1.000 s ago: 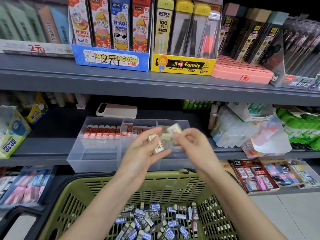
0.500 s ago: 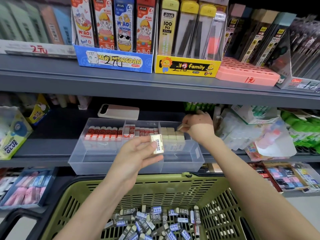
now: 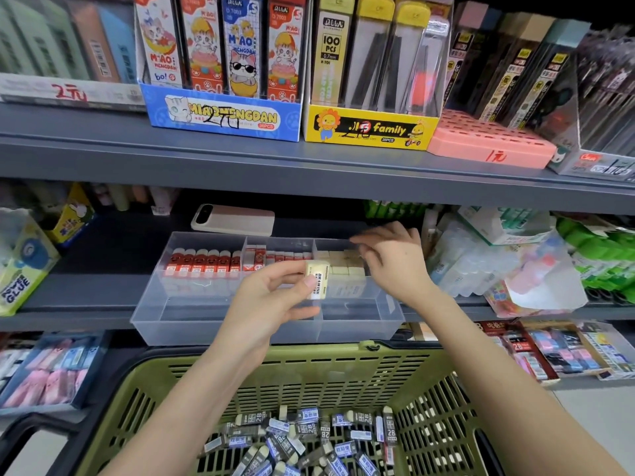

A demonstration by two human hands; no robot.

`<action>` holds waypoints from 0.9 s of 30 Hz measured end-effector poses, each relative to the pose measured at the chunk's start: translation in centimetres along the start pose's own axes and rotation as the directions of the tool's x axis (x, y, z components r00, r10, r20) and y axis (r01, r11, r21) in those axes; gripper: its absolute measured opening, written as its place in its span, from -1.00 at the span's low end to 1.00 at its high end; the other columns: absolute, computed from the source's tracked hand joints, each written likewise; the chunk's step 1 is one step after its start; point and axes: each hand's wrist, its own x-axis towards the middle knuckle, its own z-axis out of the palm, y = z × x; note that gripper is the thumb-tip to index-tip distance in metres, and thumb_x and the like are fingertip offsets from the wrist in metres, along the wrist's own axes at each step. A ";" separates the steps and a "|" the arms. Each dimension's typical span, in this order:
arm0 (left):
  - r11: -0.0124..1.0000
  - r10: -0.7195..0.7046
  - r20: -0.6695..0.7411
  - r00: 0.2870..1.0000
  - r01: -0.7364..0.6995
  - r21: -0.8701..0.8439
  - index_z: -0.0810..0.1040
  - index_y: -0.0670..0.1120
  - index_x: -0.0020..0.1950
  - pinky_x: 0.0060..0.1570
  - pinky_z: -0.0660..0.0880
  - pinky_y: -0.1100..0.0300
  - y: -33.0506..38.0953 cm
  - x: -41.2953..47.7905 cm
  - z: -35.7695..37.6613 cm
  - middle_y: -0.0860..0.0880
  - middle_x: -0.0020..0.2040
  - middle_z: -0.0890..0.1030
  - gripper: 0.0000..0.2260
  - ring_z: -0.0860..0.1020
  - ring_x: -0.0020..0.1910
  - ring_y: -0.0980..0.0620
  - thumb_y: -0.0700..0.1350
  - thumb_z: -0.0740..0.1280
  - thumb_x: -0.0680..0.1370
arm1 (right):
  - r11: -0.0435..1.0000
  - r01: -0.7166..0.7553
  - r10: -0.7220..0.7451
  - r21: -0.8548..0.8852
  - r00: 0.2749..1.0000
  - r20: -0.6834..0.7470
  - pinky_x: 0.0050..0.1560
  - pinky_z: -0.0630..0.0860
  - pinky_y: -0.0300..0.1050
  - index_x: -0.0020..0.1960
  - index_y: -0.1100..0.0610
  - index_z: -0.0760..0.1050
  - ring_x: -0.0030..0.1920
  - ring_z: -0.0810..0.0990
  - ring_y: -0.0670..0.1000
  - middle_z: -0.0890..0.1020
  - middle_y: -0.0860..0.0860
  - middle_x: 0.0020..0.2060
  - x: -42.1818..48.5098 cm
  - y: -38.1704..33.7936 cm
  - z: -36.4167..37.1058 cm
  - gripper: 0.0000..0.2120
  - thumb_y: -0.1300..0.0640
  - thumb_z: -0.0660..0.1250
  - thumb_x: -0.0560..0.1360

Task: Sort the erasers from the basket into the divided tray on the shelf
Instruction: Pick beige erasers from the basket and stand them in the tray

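Observation:
A clear divided tray (image 3: 220, 324) stands on the middle shelf. Its left and middle compartments hold rows of red-sleeved erasers (image 3: 202, 264); the right compartment holds cream erasers (image 3: 343, 269). My left hand (image 3: 271, 300) holds a cream eraser with a white "DRAWING" sleeve (image 3: 318, 280) upright in front of the tray. My right hand (image 3: 395, 259) rests over the far right corner of the right compartment, fingers curled on the cream row; whether it holds one is hidden. Below, a green basket (image 3: 309, 369) contains several grey 2B erasers (image 3: 309, 438).
A phone (image 3: 233, 219) lies on the shelf behind the tray. Plastic-wrapped packs (image 3: 481, 262) crowd the tray's right side, glue boxes (image 3: 20, 269) sit at far left. The upper shelf (image 3: 309, 163) with display boxes overhangs the tray. Trays of erasers fill the lower shelf.
My right hand carried a cream eraser from in front of the tray to the right compartment's back corner and stays there. My left hand kept its eraser, lifting slightly.

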 end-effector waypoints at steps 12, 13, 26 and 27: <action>0.964 0.165 0.275 0.947 -0.214 0.160 0.61 -0.09 -0.02 -0.21 0.47 0.39 0.5 0.8 3.2 0.05 -0.20 0.69 -0.89 0.61 -0.22 0.21 -0.25 0.36 0.49 | 0.652 -0.068 -0.209 0.755 0.941 0.265 0.01 0.51 0.00 0.20 -0.09 0.48 -0.04 0.57 0.03 0.64 -0.12 -0.06 -4.9 -2.4 -8.5 -0.68 0.19 0.34 0.50; 0.962 0.164 0.306 0.938 -0.220 0.162 0.61 -0.09 0.00 -0.20 0.46 0.41 0.7 0.8 3.4 0.09 -0.19 0.69 -0.88 0.61 -0.20 0.23 -0.24 0.34 0.51 | 0.634 -0.086 -0.201 0.769 0.942 0.271 0.03 0.52 0.01 0.17 -0.07 0.51 -0.02 0.58 0.04 0.65 -0.08 -0.06 -5.0 -2.2 -8.8 -0.69 0.19 0.36 0.48; 0.161 0.349 0.362 0.864 -0.436 0.885 0.62 0.00 0.16 0.27 0.27 -0.01 -2.6 0.0 0.6 -0.02 0.18 0.58 -0.64 0.47 0.21 -0.07 0.14 0.18 0.55 | 1.000 0.017 -0.018 0.009 0.997 0.081 0.19 0.19 -0.06 0.16 0.05 0.50 0.16 0.40 0.08 0.61 -0.06 -0.09 -0.4 3.1 -1.6 -0.65 0.08 0.41 0.38; 0.137 0.351 0.370 0.860 -0.437 0.889 0.63 -0.01 0.14 0.27 0.28 -0.05 -2.7 -0.1 0.5 -0.04 0.16 0.59 -0.62 0.50 0.19 -0.09 0.15 0.16 0.54 | 0.999 0.038 -0.036 -0.016 0.992 0.124 0.15 0.14 -0.10 0.13 0.03 0.52 0.17 0.38 0.06 0.58 -0.06 -0.11 -0.1 3.3 -1.2 -0.68 0.07 0.40 0.38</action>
